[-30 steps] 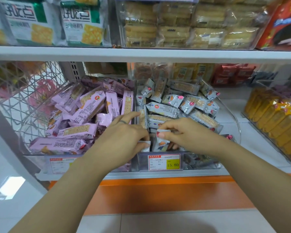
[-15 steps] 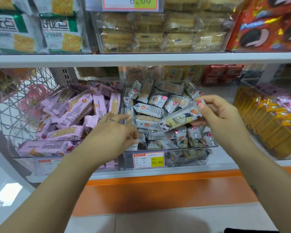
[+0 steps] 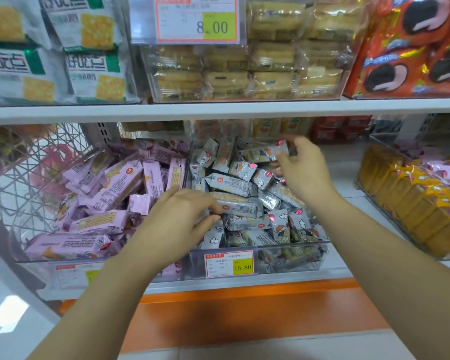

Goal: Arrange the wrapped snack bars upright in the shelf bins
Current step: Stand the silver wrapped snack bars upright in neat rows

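Clear bin (image 3: 296, 258) holds jumbled grey bars (image 3: 231, 184); left bin (image 3: 37, 271) holds pink bars (image 3: 115, 185).

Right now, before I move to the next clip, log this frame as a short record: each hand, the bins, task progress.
Left hand: pinches the end of a lying grey bar
Right hand: holds a raised grey bar sideways over the bin's back
Grey bin: bars jumbled, mostly flat; price tag reads 15.80
Pink bars: jumbled in the left bin
Progress: few bars upright yet
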The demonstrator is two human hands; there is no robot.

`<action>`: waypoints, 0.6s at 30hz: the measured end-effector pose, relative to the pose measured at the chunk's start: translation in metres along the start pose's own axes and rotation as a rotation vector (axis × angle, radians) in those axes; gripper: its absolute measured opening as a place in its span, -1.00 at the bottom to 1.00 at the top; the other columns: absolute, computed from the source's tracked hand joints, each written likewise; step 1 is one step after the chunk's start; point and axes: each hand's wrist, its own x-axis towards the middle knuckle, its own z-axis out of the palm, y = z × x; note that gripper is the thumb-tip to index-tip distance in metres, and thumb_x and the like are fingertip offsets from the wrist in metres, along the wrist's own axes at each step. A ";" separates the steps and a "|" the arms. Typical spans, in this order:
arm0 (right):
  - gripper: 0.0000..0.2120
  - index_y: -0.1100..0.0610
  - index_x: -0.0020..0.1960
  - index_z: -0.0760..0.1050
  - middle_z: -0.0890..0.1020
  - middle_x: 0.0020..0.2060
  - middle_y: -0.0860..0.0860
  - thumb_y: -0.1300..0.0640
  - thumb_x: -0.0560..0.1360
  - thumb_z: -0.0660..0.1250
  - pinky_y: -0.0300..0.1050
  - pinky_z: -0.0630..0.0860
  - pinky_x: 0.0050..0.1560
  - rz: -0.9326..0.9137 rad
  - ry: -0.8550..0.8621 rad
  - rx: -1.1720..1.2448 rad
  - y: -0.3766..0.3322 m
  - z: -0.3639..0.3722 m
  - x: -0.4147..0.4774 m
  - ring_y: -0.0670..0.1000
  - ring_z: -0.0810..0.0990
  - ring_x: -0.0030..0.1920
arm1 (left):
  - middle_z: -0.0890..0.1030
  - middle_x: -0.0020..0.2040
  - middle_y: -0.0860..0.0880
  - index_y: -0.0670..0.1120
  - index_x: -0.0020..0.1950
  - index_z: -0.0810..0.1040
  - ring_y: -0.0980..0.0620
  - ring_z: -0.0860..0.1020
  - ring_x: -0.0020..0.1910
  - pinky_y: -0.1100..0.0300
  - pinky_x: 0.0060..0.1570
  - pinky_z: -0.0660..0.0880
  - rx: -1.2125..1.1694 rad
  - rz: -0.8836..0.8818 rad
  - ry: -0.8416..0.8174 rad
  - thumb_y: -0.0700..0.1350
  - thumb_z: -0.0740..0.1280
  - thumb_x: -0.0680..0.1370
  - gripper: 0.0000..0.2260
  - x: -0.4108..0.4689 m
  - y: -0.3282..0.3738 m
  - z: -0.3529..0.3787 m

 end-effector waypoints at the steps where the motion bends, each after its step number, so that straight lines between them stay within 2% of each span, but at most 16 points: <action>1: -0.72 0.13 0.27 0.42 0.62 0.01 0.11 0.15 0.57 0.24 0.06 0.57 -0.05 0.007 -0.008 -0.042 -0.001 -0.002 0.001 0.13 0.62 -0.05 | 0.52 -0.13 0.23 0.04 -0.03 0.61 0.16 0.44 -0.10 -0.12 0.25 0.36 -0.011 0.007 -0.003 -0.06 0.38 0.51 -0.93 -0.002 -0.001 0.000; 4: -0.68 0.06 0.29 0.43 0.61 0.01 0.00 0.17 0.55 0.28 -0.13 0.55 -0.21 0.002 0.023 -0.034 0.003 -0.018 -0.007 0.04 0.63 -0.12 | 0.57 -0.11 0.20 0.04 -0.03 0.61 0.16 0.44 -0.10 -0.05 0.26 0.34 -0.025 0.013 -0.002 -0.06 0.37 0.52 -0.94 -0.005 -0.004 0.000; 7: -0.72 0.02 0.22 0.47 0.58 0.09 -0.09 0.19 0.53 0.30 -0.32 0.51 -0.08 -0.023 0.059 0.017 0.007 -0.031 -0.023 -0.11 0.60 -0.05 | 0.60 -0.03 0.16 0.02 0.01 0.61 0.18 0.47 -0.06 0.08 0.38 0.13 -0.024 0.004 -0.013 -0.05 0.33 0.54 -0.90 -0.006 0.001 0.000; 9: -0.78 -0.02 0.14 0.49 0.60 0.01 -0.11 0.19 0.53 0.30 -0.49 0.45 -0.14 -0.060 0.063 0.035 0.007 -0.038 -0.035 -0.21 0.58 -0.08 | 0.60 0.00 0.15 0.02 0.04 0.61 0.17 0.51 -0.01 0.14 0.39 0.00 -0.029 0.000 -0.030 -0.06 0.32 0.55 -0.89 -0.006 0.005 0.001; 10: -0.81 -0.03 0.10 0.50 0.60 -0.04 -0.12 0.19 0.53 0.30 -0.51 0.45 -0.20 -0.075 0.046 0.044 0.005 -0.042 -0.041 -0.24 0.58 -0.14 | 0.60 0.00 0.15 0.02 0.04 0.61 0.16 0.53 -0.01 0.14 0.41 -0.02 -0.032 0.006 -0.035 -0.06 0.33 0.55 -0.88 -0.006 0.008 0.002; 12: -0.84 -0.03 0.03 0.52 0.60 -0.10 -0.16 0.20 0.53 0.31 -0.49 0.44 -0.31 -0.090 -0.056 0.074 0.001 -0.046 -0.051 -0.27 0.57 -0.28 | 0.59 -0.01 0.16 0.01 0.06 0.61 0.16 0.56 -0.03 0.15 0.44 0.08 -0.056 0.020 -0.059 -0.07 0.33 0.55 -0.88 -0.005 0.014 0.003; 13: -0.84 -0.03 0.00 0.53 0.61 -0.11 -0.16 0.21 0.52 0.31 -0.47 0.45 -0.29 -0.099 -0.134 0.079 0.001 -0.047 -0.055 -0.27 0.58 -0.28 | 0.57 -0.01 0.17 0.01 0.07 0.60 0.16 0.56 -0.04 0.21 0.39 0.22 -0.082 0.015 -0.077 -0.08 0.33 0.55 -0.87 -0.004 0.017 0.003; 14: -0.84 -0.05 -0.02 0.54 0.62 -0.10 -0.17 0.20 0.51 0.32 -0.45 0.48 -0.20 -0.114 -0.215 0.063 0.002 -0.048 -0.058 -0.27 0.58 -0.21 | 0.56 -0.01 0.19 0.02 0.08 0.60 0.17 0.56 -0.04 0.33 0.24 0.36 -0.116 -0.002 -0.100 -0.08 0.32 0.55 -0.86 -0.003 0.022 0.002; 16: -0.85 -0.07 0.02 0.55 0.60 -0.04 -0.22 0.15 0.50 0.35 -0.45 0.46 0.02 -0.160 -0.357 -0.062 0.009 -0.052 -0.062 -0.28 0.55 -0.05 | 0.56 0.00 0.21 0.02 0.10 0.60 0.23 0.53 -0.03 0.49 0.00 0.39 -0.200 -0.036 -0.151 -0.07 0.31 0.55 -0.85 0.002 0.032 -0.001; 18: -0.78 -0.04 0.12 0.56 0.56 0.03 -0.23 0.05 0.48 0.38 -0.43 0.38 0.12 -0.214 -0.459 -0.250 0.018 -0.058 -0.065 -0.26 0.47 0.08 | 0.59 0.02 0.19 0.04 0.10 0.59 0.28 0.51 -0.01 0.46 0.01 0.42 -0.260 -0.068 -0.242 -0.04 0.31 0.55 -0.84 0.009 0.041 -0.001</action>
